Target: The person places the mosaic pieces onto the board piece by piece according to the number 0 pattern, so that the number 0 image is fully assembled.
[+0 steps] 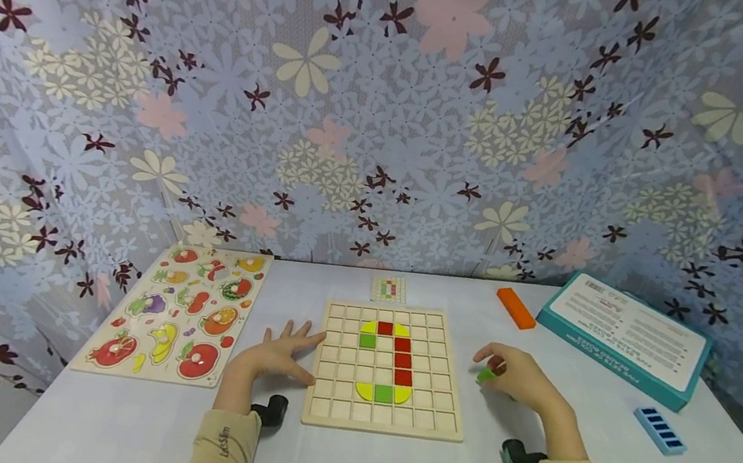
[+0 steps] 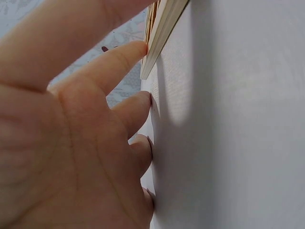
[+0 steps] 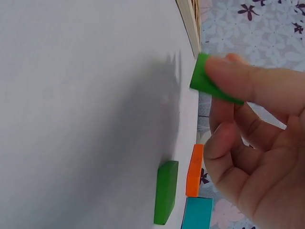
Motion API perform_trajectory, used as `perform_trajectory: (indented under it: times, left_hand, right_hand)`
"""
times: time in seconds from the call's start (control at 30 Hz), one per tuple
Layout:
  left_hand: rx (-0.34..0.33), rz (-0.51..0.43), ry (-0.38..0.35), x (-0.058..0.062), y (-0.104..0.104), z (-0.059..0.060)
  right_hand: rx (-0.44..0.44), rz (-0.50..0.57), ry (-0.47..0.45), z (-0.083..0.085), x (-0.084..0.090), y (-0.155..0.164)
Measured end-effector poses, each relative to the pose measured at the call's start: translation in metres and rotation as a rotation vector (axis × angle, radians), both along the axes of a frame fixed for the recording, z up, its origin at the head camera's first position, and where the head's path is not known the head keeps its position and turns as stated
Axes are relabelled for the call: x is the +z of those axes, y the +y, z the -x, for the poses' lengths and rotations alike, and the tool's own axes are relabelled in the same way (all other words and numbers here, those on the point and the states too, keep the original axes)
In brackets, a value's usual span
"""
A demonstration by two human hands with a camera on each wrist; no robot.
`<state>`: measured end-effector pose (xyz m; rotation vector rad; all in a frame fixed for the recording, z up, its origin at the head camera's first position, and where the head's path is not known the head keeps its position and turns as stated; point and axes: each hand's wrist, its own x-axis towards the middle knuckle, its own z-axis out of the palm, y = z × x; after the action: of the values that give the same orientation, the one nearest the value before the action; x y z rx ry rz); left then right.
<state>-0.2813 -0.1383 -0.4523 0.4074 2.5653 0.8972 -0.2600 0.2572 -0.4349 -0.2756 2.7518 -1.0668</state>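
Note:
A square wooden grid board (image 1: 326, 412) lies on the table, with red, yellow and green tiles (image 1: 403, 360) set in a loop on it. At its left edge rests my left hand (image 1: 273, 354), fingers spread, the thumb and index fingertip touching the side; in the left wrist view the other fingertips meet the tabletop. To the board's right, my right hand (image 1: 517, 375) pinches a green block (image 3: 202, 76) between thumb and fingers, held above the table. A second green block (image 3: 166, 193) stands on the table below that hand in the right wrist view.
Left of the board lies a fruit picture board (image 1: 173, 313). Behind the grid board is a small pattern card (image 1: 390, 289). An orange block (image 1: 516, 308), a teal box (image 1: 626, 340) and a blue slotted piece (image 1: 659, 430) are at the right. A floral curtain (image 1: 393, 104) hangs behind.

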Motion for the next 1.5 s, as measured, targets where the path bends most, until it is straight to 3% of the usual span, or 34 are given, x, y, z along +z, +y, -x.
perform_trajectory:
  times: [0.77,1.5]
  left_hand:
    - [-0.011,0.012,0.001,0.002,0.000,0.001]
    - [-0.011,0.022,0.018,0.000,0.001,-0.001]
  right_hand:
    - [-0.057,0.123,0.064,0.008,0.004,-0.021]
    - [0.019,0.223,0.077,0.015,0.001,-0.062]
